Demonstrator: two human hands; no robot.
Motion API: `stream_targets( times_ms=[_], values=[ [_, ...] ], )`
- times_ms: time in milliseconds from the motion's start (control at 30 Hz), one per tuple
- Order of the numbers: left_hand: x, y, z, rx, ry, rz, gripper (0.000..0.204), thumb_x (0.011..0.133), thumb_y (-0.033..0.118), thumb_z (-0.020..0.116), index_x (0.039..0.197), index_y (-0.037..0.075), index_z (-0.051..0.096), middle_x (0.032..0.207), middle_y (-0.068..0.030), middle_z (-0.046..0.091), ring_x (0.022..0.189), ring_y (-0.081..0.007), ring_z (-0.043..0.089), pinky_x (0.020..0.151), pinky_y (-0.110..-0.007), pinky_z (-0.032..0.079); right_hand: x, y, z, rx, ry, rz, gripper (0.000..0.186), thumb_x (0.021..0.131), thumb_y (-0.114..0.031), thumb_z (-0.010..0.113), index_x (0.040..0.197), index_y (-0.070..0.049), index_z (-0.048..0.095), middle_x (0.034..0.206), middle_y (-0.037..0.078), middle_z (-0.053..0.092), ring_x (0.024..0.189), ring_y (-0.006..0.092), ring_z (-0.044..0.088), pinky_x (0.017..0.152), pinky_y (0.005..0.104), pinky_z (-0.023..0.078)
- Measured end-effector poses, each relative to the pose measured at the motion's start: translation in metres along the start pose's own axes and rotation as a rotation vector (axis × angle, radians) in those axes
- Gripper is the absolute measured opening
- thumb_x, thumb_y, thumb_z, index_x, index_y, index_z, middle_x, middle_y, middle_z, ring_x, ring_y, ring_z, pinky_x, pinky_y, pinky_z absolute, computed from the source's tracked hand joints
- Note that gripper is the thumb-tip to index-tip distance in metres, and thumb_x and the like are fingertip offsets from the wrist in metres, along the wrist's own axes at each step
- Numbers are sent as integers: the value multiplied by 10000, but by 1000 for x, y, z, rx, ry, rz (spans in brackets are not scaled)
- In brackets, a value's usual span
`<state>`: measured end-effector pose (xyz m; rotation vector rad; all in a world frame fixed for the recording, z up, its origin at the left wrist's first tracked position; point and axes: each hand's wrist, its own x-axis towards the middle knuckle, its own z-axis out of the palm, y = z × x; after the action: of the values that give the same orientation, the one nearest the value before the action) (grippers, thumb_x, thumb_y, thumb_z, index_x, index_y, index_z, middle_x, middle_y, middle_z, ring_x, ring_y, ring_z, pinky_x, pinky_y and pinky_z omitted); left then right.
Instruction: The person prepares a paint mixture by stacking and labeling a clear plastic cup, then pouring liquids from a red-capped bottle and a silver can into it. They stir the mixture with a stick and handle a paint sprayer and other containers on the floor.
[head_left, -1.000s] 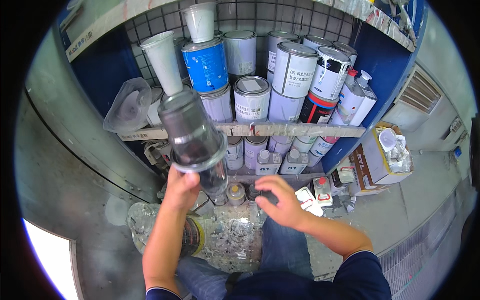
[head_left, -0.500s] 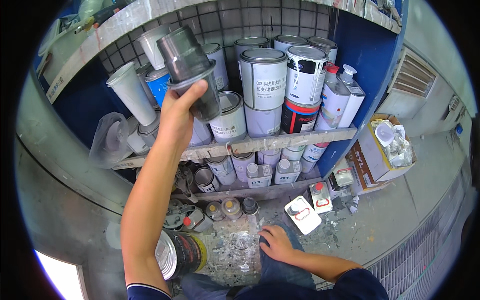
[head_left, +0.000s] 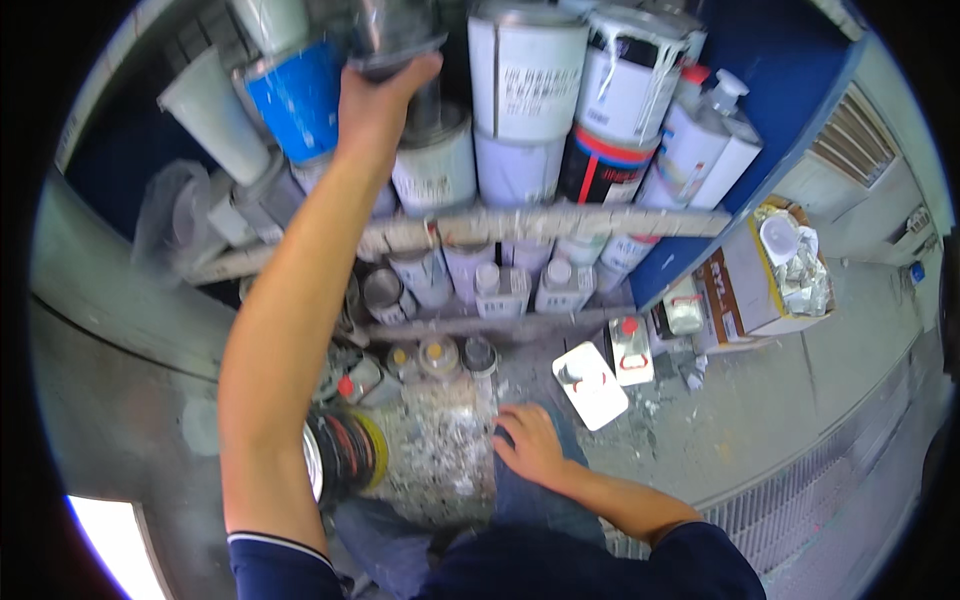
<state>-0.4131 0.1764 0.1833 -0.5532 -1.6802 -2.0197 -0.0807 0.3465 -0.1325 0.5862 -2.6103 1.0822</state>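
Note:
My left hand (head_left: 372, 115) is closed around a dark, see-through stack of plastic cups (head_left: 396, 28), reaching into the shelf at the top of the picture. Motion blurs the cups, and their upper end nears the picture's edge. Just below them stands a white paint can (head_left: 435, 178) with a grey rim; whether the cups touch it I cannot tell. Left of my hand are a blue can (head_left: 297, 100) and a tilted stack of white cups (head_left: 215, 115). My right hand (head_left: 532, 442) lies on my bent knee (head_left: 545, 490), fingers loosely spread, holding nothing.
Stacked paint cans (head_left: 525, 90) fill the shelf to the right. The shelf board's front edge (head_left: 480, 226) crosses below my left hand. White jerrycans (head_left: 592, 385) stand on the floor near a full cardboard box (head_left: 745, 290). A large dark can (head_left: 345, 455) stands beside my left leg.
My left hand has carried the stack of cups farther into the shelf, close above the white paint can. The whole view has shifted and blurred. My right hand remains on my knee.

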Motion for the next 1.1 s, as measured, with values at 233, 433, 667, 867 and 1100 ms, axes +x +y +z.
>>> stream_targets(
  times_ms=[233, 433, 667, 867, 1100],
  values=[
    [-27, -5, 0, 175, -21, -89, 521, 847, 163, 843, 1265, 6, 575, 1121, -92, 703, 996, -182, 666, 882, -322, 534, 10, 8, 6, 126, 21, 207, 405, 858, -181, 738, 1213, -26, 621, 1188, 167, 656, 1095, 396, 629, 966, 473, 495],
    [-89, 26, -28, 209, 13, -16, 772, 855, 184, 830, 1467, -38, 415, 1418, -203, 559, 1308, -277, 553, 1114, -386, 430, 71, 128, 61, 275, -319, 644, 941, 793, -364, 828, 1527, 34, 395, 1374, 280, 577, 1251, 401, 601, 1036, 443, 499],
    [-325, 88, -160, 471, 20, -454, 1024, 892, 220, 781, 1652, 49, 115, 1610, -243, 382, 1467, -359, 430, 1212, -467, 331, 86, 192, 140, -17, -599, 539, 1207, 744, -401, 848, 1626, 22, 140, 1551, 326, 407, 1382, 440, 498, 1135, 444, 445],
    [-486, 92, -214, 449, 522, -869, 791, 965, 83, 697, 1618, 47, 253, 1390, -172, 563, 1128, -242, 650, 987, -358, 522, 58, 302, 218, 622, -299, 1009, 554, 875, -195, 762, 1342, 12, 546, 1122, 181, 706, 1003, 302, 738, 773, 410, 618],
    [-551, 104, -199, 412, 616, -1020, 754, 951, -7, 666, 1591, 18, 267, 1346, -163, 578, 1027, -197, 688, 903, -306, 545, 58, 270, 219, 1057, -256, 1241, 179, 928, -52, 677, 1093, -5, 627, 942, 127, 710, 815, 257, 754, 656, 356, 628]
  ],
)
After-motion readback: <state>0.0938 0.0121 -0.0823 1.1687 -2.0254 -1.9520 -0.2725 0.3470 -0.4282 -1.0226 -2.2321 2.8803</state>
